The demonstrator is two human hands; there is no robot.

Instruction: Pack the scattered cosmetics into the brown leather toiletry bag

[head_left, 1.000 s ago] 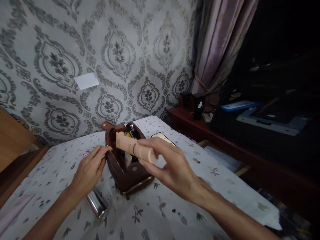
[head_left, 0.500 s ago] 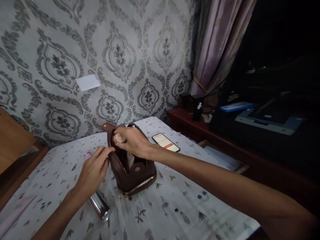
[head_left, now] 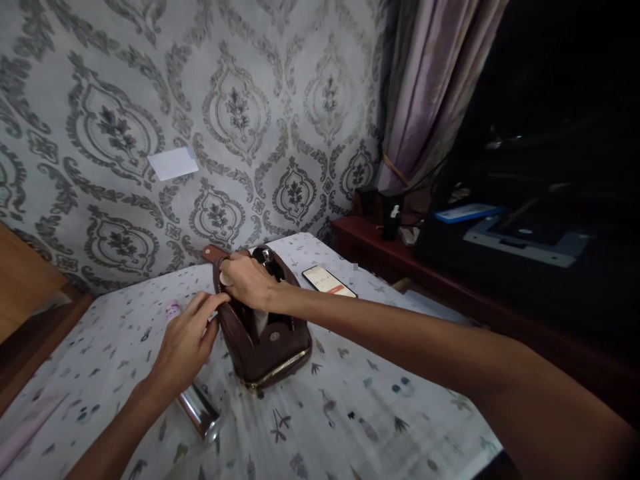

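Observation:
A dark brown leather bag (head_left: 273, 360) with a gold zipper lies open on the patterned cloth, a pale item and other contents partly visible inside. My left hand (head_left: 187, 333) pinches the bag's left rim between thumb and fingers. Over the bag's mouth, my right hand (head_left: 250, 283) dips in with its fingers closed around a small round beige container (head_left: 225, 278); its lower part is hidden. Beneath my left hand lies a shiny silver cylinder (head_left: 201, 413), and a small pink-topped item (head_left: 173, 308) shows just beyond that hand.
A lit phone (head_left: 329, 281) rests right of the bag on the white printed cloth (head_left: 350, 393). The patterned wall, bearing a white card (head_left: 173, 164), rises behind. A reddish wooden stand (head_left: 357, 237) with a dark bottle (head_left: 391, 223) and a black screen flank the right side.
My right hand has moved slightly left and lower into the bag with the beige container, which is now more covered. My left hand keeps its hold on the rim.

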